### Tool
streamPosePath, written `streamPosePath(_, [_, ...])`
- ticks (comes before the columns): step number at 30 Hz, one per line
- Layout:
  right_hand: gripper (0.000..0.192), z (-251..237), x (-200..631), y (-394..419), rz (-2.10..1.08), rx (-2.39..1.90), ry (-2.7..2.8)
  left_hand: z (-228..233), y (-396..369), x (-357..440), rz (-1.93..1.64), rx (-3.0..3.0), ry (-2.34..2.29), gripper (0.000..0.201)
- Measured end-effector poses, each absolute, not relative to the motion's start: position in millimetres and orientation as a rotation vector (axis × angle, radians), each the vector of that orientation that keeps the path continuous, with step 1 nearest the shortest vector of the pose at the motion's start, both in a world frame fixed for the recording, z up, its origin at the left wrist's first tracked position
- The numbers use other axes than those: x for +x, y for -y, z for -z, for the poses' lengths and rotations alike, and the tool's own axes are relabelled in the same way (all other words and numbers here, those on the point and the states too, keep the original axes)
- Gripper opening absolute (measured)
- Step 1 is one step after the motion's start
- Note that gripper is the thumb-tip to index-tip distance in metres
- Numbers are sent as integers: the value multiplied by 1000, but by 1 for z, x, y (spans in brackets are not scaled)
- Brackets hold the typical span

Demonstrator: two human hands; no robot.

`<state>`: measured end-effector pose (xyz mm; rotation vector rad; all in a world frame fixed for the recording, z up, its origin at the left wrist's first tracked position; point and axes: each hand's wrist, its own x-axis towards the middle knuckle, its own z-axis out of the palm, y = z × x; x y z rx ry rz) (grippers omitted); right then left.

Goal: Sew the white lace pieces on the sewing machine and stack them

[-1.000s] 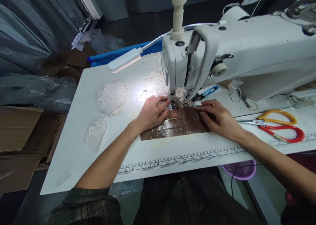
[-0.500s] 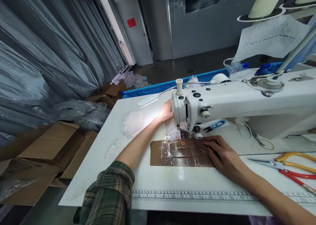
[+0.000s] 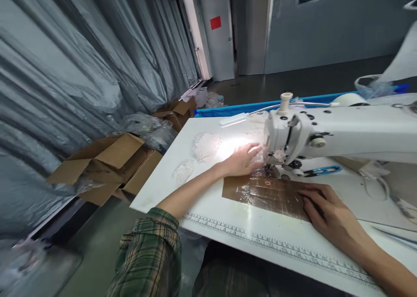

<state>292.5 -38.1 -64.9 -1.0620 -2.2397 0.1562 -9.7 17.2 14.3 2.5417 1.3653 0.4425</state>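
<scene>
My left hand (image 3: pixel 243 159) reaches to the left side of the white sewing machine's (image 3: pixel 332 134) head and touches a white lace piece (image 3: pixel 260 156) beside the needle; whether it grips the lace I cannot tell. My right hand (image 3: pixel 329 215) lies flat, fingers spread, on the right end of the brown taped patch (image 3: pixel 263 193) on the white table (image 3: pixel 169 188). Two more lace pieces (image 3: pixel 205 146) lie to the left under the bright lamp (image 3: pixel 233 120).
Blue thread snips (image 3: pixel 321 171) lie under the machine arm. A printed ruler (image 3: pixel 260 240) runs along the table's front edge. Open cardboard boxes (image 3: pixel 107 166) stand on the floor at left, against grey plastic sheeting (image 3: pixel 65 84). A blue bin edge (image 3: pixel 234 110) lies behind the table.
The view has swung up and left. My left hand left the brown patch and went behind the machine head, then came to the lace by the needle. My right hand slid back along the patch.
</scene>
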Motion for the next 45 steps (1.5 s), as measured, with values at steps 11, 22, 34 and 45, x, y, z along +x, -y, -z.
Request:
streamPosePath(11, [27,66,294,39,-72,-1132,2269,-31,107,-109,-515,2239,-1861,43])
streamPosePath(22, [22,60,290,43,-66,-1098,2262,-16,32,-137,-767,2067,-2140,13])
streamPosePath(34, [24,51,283,48,-140,-1189,2231,-38,61,-92,-642,2032,-1450,28])
streamPosePath(45, [27,49,281,47,-184,-1170,2195,1,44,-79,-667,2055,-1793,18])
